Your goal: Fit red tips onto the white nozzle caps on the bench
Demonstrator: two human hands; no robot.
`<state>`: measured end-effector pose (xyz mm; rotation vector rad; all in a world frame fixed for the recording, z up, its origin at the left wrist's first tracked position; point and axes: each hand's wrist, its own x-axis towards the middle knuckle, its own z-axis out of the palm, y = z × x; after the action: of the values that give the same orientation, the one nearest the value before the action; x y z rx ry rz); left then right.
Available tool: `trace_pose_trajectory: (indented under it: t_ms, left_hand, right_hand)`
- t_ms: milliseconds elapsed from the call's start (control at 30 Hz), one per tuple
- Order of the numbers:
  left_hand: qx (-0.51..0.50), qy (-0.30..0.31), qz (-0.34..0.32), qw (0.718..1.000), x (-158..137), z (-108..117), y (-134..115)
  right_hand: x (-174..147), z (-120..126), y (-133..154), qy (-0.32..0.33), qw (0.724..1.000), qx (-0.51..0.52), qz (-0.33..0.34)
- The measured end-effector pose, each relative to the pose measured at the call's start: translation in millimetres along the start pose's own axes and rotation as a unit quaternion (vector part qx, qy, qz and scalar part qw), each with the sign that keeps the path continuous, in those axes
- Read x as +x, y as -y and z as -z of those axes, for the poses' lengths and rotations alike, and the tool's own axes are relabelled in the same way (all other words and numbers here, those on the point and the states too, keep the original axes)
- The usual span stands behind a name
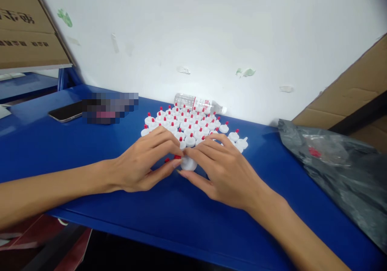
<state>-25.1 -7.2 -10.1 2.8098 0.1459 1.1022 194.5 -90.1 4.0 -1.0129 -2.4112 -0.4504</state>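
Between my fingertips, low over the blue table, is a white round cap (pixel 189 164), lying on its side and pinched by my right hand (pixel 225 170). My left hand (pixel 151 158) pinches a small red tip (pixel 177 157) at the left end of that cap; whether the two are joined I cannot tell. Just behind my fingers stand many white caps with red tips (pixel 190 139), packed close together. At the group's right edge, a white cap (pixel 242 142) shows no red tip. Another red piece (pixel 167 160) shows partly behind my left fingers.
A clear plastic bottle (pixel 196 103) lies against the white wall behind the caps. On the left rests a phone (pixel 68 111) beside a pixelated item (pixel 105 111). A dark grey plastic bag (pixel 332 174) covers the right side, with cardboard (pixel 341 89) behind it.
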Motion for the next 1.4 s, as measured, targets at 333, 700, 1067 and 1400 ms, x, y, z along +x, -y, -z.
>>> trace_pose_trajectory:
  t_ms: [333, 700, 1067, 1400]
  left_hand:
    - [0.054, 0.099, -0.035, 0.993, -3.1, 2.2, 7.3]
    - [-0.043, 0.043, 0.034, 0.998, -1.2, 5.5, 11.6]
    - [0.031, 0.140, 0.051, 0.988, -5.6, -2.9, 15.9]
    - [0.039, 0.136, 0.061, 0.988, -4.2, -1.1, 14.1]
  right_hand:
    - [-1.5, -1.6, -0.5, -0.040, 0.999, -0.018, 0.022]
    - [-11.4, 21.0, -29.8, -0.056, 0.987, -0.148, 0.008]
    - [-8.8, 12.3, -24.4, -0.020, 0.994, -0.105, -0.021]
    - [-11.2, 6.0, -22.3, 0.002, 0.997, -0.070, -0.031]
